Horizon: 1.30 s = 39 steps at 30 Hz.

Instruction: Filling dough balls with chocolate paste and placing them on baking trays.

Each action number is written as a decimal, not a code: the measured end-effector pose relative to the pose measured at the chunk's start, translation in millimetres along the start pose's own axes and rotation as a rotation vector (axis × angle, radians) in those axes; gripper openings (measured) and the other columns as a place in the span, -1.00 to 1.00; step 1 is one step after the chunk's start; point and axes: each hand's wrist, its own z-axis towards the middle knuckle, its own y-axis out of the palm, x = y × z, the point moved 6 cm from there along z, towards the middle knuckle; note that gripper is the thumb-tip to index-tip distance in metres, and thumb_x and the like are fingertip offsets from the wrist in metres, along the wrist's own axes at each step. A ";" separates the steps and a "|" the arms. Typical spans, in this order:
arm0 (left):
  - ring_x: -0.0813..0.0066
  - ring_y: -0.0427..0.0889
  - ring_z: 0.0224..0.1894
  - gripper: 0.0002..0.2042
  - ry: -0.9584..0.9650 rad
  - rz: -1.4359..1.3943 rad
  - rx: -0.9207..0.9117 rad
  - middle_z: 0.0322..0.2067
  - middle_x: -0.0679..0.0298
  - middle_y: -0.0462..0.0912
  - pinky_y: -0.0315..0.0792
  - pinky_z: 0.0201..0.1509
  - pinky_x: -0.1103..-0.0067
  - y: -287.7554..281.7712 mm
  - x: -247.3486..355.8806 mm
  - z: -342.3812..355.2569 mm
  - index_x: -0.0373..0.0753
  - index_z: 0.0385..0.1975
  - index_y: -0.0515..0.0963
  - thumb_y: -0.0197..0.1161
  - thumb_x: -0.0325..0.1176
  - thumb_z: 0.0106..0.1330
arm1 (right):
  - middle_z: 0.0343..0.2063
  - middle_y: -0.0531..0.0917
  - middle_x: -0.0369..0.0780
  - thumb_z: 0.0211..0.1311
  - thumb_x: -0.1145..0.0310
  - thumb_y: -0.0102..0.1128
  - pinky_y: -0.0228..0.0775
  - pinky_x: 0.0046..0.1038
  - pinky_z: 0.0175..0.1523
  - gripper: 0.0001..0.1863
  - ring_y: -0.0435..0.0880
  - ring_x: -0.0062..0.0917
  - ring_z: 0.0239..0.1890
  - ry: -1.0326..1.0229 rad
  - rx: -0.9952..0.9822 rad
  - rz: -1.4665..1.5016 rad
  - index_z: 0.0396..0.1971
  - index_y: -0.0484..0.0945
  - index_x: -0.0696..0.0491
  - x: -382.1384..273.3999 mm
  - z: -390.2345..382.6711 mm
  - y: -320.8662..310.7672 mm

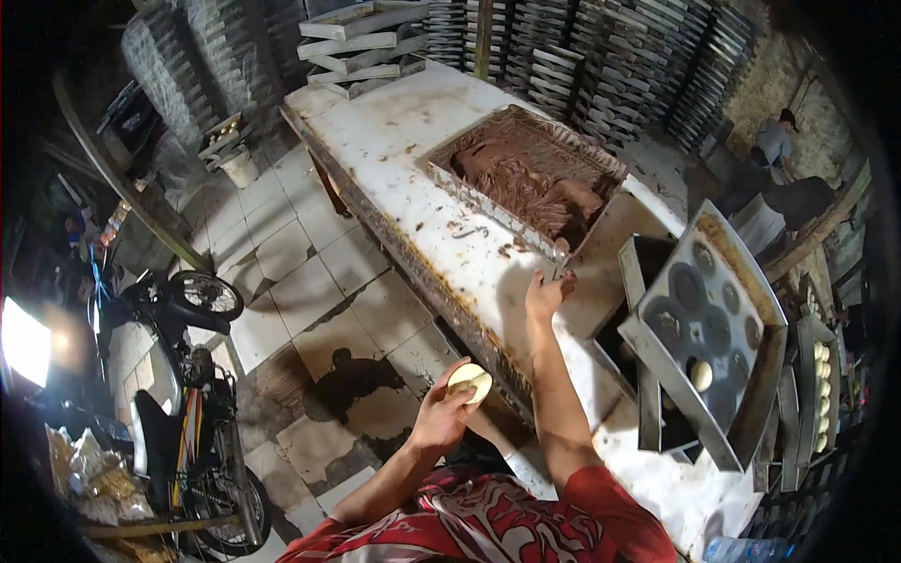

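Left hand, fingers gripping the pale round bun beside the tabletop; right hand, fingers closed round a small tool near the brown paste. Looks like scooping; next calls for a steady carry.

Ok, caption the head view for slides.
Pale disc in the left hand, small tool in the right hand, beside a tray of brown paste.

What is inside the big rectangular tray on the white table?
The rectangular tray holds thick chocolate-brown paste in uneven mounds, with smears on its inner walls. The tray bottom beneath the mounds is covered, so it cannot be seen.
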 end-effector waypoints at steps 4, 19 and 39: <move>0.30 0.45 -0.02 -0.48 0.120 0.448 0.133 -0.04 0.15 0.41 0.41 -0.01 0.55 -14.1 23.9 77.8 -0.22 0.15 0.23 0.12 -0.59 0.14 | -0.37 0.41 -0.05 0.09 0.55 -0.06 0.24 -0.28 -0.09 -0.82 0.39 -0.21 -0.30 0.129 -0.035 0.298 -0.26 0.33 0.22 -42.9 -3.9 -4.5; 0.33 0.31 0.16 -0.49 -0.502 -0.024 -0.272 0.07 0.07 0.36 0.17 0.27 0.48 40.0 127.3 264.3 -0.44 0.15 0.17 0.13 -0.49 0.20 | -0.48 0.61 -0.05 0.13 0.46 -0.12 0.47 -0.24 -0.33 -0.72 0.62 -0.20 -0.38 -0.437 -1.013 -0.901 -0.13 0.42 0.02 -71.4 173.3 198.4; 0.32 0.35 0.14 -0.61 -0.489 -0.006 0.011 0.09 0.09 0.36 0.22 0.25 0.45 23.7 183.1 354.8 -0.40 0.14 0.21 -0.08 -0.39 0.35 | -0.49 0.58 -0.06 0.21 0.32 -0.03 0.42 -0.24 -0.29 -0.80 0.60 -0.17 -0.35 0.009 -1.313 -0.323 -0.31 0.49 0.13 -156.7 157.8 114.2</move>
